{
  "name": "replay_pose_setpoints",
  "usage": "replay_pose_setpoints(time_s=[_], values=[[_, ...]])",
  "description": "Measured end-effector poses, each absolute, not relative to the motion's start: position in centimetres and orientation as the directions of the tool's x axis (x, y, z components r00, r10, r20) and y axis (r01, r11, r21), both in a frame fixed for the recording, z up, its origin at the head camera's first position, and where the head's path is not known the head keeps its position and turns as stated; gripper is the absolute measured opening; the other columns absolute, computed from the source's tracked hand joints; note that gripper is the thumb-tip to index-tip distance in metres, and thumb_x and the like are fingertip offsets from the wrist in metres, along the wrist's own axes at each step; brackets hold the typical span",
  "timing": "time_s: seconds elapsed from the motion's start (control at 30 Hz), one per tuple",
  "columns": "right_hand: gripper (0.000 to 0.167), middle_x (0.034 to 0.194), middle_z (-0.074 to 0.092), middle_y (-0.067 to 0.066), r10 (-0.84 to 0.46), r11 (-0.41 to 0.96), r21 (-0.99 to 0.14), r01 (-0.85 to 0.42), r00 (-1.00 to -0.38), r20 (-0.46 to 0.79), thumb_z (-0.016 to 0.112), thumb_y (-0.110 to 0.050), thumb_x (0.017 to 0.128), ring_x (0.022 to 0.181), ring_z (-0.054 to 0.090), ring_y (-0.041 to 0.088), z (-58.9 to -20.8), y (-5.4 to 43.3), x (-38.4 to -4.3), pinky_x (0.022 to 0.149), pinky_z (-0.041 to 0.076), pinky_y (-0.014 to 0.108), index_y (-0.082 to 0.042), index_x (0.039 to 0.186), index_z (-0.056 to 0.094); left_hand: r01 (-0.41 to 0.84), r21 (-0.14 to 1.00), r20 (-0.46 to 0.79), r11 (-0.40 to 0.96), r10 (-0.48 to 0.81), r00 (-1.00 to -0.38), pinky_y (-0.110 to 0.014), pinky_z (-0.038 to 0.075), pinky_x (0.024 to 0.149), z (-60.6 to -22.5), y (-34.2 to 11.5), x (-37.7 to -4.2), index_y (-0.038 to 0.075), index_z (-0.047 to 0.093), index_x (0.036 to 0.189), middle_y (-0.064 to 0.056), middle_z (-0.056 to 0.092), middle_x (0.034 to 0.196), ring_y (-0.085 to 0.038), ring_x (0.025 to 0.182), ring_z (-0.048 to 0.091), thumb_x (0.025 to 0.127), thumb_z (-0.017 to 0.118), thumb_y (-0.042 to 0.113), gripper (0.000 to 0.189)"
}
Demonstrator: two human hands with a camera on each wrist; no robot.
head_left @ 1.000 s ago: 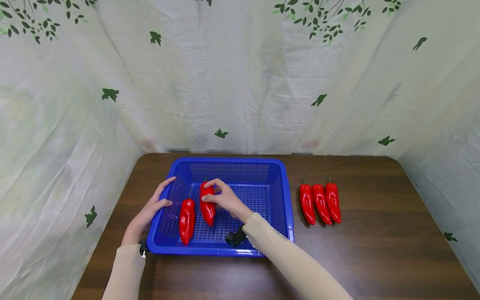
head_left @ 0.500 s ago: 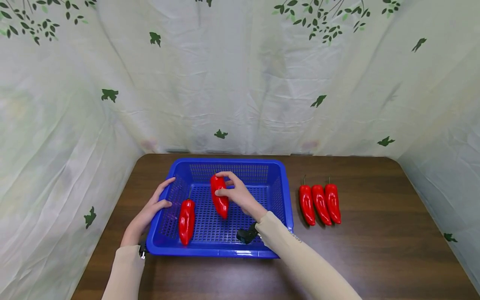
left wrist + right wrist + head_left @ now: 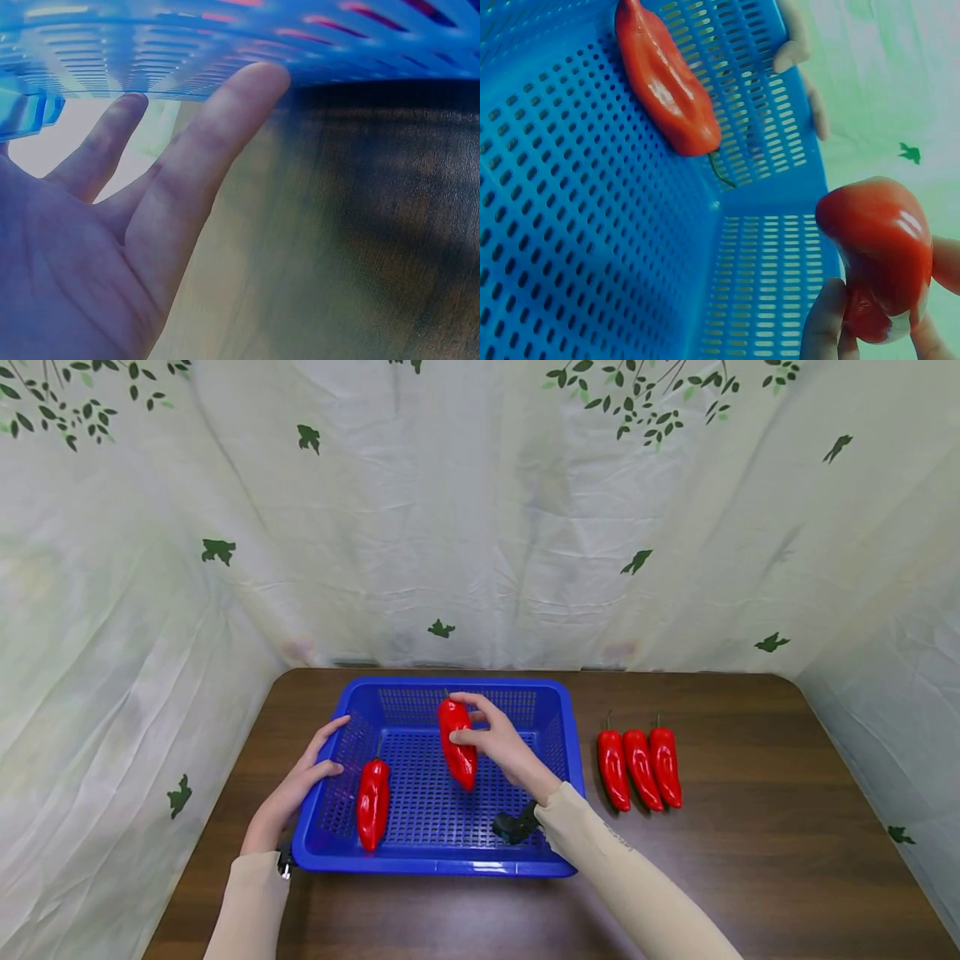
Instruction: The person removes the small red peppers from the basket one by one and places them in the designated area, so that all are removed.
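Note:
My right hand (image 3: 495, 739) pinches a glossy red pepper (image 3: 457, 743) between thumb and fingers, holding it raised above the floor of the blue plastic basket (image 3: 423, 864). In the right wrist view this held pepper (image 3: 881, 259) appears end-on at the lower right. A second red pepper (image 3: 372, 804) lies inside the basket near its left wall, its stem pointing away. My left hand (image 3: 296, 781) rests against the basket's left side, fingers extended. The left wrist view shows that palm and its straight fingers (image 3: 202, 161) beside the slotted wall.
Three red peppers (image 3: 641, 770) lie side by side on the brown wooden table (image 3: 787, 793), right of the basket. A pale curtain (image 3: 487, 527) with leaf prints hangs behind the table and along both sides. A black wrist camera (image 3: 515, 827) hangs under my right wrist.
My right hand has lifted the pepper off the basket floor and carried it right and slightly away from me. My left hand has stayed at the basket's left side.

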State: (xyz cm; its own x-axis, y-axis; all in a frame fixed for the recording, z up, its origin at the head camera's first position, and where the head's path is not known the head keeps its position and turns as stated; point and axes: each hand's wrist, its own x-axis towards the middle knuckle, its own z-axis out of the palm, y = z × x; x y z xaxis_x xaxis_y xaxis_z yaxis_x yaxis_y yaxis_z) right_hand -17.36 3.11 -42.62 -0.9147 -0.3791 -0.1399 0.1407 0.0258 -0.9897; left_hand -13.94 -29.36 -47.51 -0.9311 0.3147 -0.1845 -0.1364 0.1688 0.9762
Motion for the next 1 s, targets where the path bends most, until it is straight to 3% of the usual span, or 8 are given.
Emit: replay_pose_setpoints(time_s=[0.4, 1.0], values=[[0.058, 0.138, 0.043, 0.019, -0.372, 0.007, -0.994, 0.114, -0.922, -0.108, 0.060, -0.005, 0.088, 0.105, 0.057, 0.035, -41.5, 5.3, -17.1, 0.081, 0.054, 0.044, -0.012, 0.143, 0.042, -0.135, 0.976, -0.184, 0.172, 0.313, -0.932, -0.063, 0.043, 0.088, -47.5, -29.4, -13.9, 0.032, 0.014, 0.152, -0.020, 0.003, 0.154, -0.056, 0.131, 0.020, 0.093, 0.042, 0.009, 0.069], [0.054, 0.138, 0.043, 0.014, -0.315, 0.041, -0.994, 0.097, -0.943, -0.105, 0.061, -0.007, 0.089, 0.106, 0.056, 0.036, -41.0, 8.9, -16.7, 0.083, 0.052, 0.047, -0.019, 0.139, 0.046, -0.131, 0.977, -0.180, 0.169, 0.321, -0.930, -0.064, 0.043, 0.088, -47.5, -29.3, -13.9, 0.032, 0.014, 0.152, -0.020, 0.002, 0.155, -0.056, 0.132, 0.019, 0.093, 0.041, 0.009, 0.069]])
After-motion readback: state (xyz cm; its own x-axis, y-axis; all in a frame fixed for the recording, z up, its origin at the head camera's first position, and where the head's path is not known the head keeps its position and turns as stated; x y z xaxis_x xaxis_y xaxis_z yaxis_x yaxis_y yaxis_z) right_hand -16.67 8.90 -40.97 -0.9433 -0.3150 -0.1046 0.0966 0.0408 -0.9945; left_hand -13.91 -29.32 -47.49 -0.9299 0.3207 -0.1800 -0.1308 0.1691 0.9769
